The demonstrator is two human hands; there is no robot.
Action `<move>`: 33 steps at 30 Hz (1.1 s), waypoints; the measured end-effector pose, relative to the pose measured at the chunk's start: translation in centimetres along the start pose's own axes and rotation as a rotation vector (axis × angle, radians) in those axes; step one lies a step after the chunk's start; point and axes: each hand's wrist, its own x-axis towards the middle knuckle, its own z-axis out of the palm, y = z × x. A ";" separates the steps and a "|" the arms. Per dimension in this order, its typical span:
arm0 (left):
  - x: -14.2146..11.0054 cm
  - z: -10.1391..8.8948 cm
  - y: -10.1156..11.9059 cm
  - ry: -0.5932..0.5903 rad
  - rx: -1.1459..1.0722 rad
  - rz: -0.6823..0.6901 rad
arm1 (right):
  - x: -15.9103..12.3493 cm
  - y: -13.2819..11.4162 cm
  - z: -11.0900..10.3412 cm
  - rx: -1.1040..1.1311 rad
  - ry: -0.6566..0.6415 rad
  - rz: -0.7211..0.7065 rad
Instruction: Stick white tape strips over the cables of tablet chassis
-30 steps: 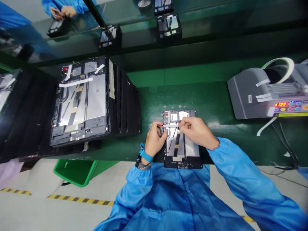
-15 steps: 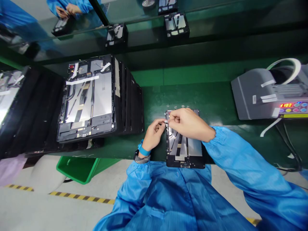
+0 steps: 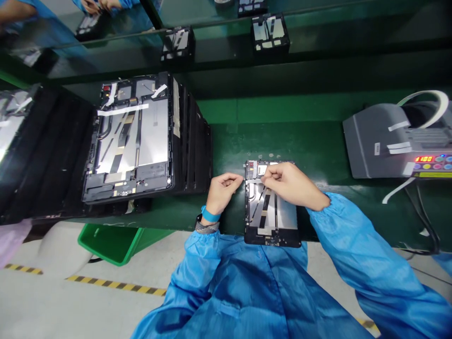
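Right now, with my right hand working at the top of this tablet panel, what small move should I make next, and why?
I'd probably bring your left hand onto the tablet panel's left edge to steady it. That hand sits just beside the panel, apparently not touching, while your right hand works near the top.

The left hand (image 3: 222, 192) is half-closed and loosely curled, a blue strap (image 3: 210, 214) around its wrist. The right hand (image 3: 287, 181) reaches further forward, angled across toward the left, its fingertips (image 3: 267, 173) pinched together. Both arms wear blue sleeves (image 3: 356, 235) gathered at the wrists.
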 end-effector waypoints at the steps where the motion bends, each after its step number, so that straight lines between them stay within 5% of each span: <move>1: 0.0 0.0 0.0 -0.004 0.002 -0.005 | -0.1 0.3 0.1 0.016 0.002 0.000; 12: -0.1 0.8 -0.8 0.046 0.263 0.213 | -1.6 -1.3 -1.7 0.058 0.042 -0.065; 22: 0.2 1.2 -1.4 -0.006 0.278 0.176 | -2.7 -0.5 -3.1 0.105 0.084 -0.003; 33: -0.3 2.9 -1.3 0.132 0.410 0.181 | -3.5 -0.3 -3.3 0.161 0.103 -0.011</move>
